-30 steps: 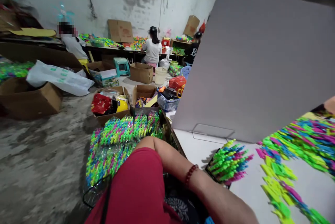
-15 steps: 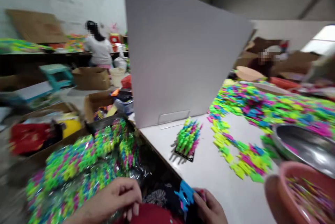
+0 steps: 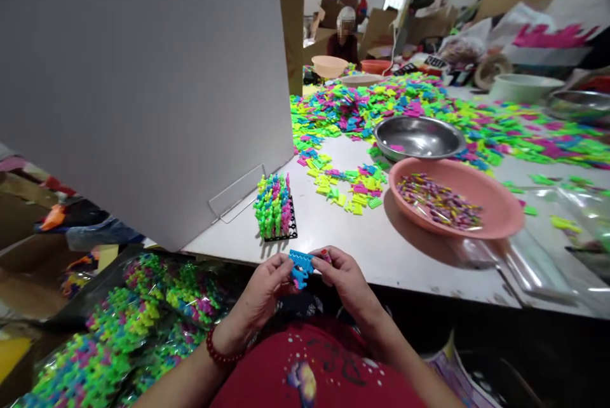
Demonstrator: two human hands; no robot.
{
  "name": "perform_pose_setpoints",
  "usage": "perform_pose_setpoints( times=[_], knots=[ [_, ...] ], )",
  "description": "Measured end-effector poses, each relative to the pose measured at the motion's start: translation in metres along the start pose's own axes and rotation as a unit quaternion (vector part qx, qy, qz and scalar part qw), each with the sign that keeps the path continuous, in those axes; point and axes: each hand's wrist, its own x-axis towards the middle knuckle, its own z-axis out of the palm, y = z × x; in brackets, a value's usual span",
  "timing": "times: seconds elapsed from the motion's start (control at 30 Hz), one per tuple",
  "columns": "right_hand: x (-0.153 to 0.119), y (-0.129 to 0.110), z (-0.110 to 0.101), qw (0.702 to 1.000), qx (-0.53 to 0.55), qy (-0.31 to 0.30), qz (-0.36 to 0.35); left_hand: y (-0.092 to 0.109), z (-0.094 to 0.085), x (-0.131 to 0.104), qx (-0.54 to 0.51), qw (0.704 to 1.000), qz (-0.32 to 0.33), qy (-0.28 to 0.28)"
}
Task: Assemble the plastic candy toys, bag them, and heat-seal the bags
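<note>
At the table's front edge, my left hand [image 3: 268, 282] pinches the left end of a flat blue plastic piece [image 3: 300, 260] with a toothed upper edge. The fingertips of my right hand [image 3: 347, 276] grip its other end. A small red and pink stick-like part [image 3: 326, 255] is also tucked in my right fingers. A bit of pink shows under the blue piece, too small to name. Just beyond my hands, a black grid rack [image 3: 292, 230] holds upright rows of small plastic figures [image 3: 272, 201] in green, yellow, blue and pink.
A tall grey panel [image 3: 143, 90] stands on the left with a wire stand [image 3: 233, 204] at its foot. Right are a pink bowl [image 3: 505, 211] of small sticks and a steel bowl [image 3: 419, 135]. Loose pieces [image 3: 410, 100] cover the back. Bagged figures [image 3: 119, 325] lie lower left.
My view has swung right. My left hand, earlier loosely curled with nothing visible in it, has come over to the blue piece and grips it alongside my right hand.
</note>
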Motion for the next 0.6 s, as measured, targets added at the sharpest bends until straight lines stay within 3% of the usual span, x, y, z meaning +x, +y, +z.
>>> perform_pose_setpoints(
  times=[0.1,0.3,0.6],
  knots=[
    [-0.008,0.004,-0.011,0.999,0.011,0.035,-0.011,-0.009,0.012,0.008,0.008,1.000,-0.013,-0.022],
    [-0.017,0.018,-0.023,0.994,0.088,0.064,0.008,-0.025,0.027,0.027,-0.087,0.996,0.003,-0.003],
    [-0.019,0.036,-0.044,0.990,0.103,0.090,0.026,-0.025,0.030,0.041,-0.100,0.987,-0.129,0.008]
  ],
)
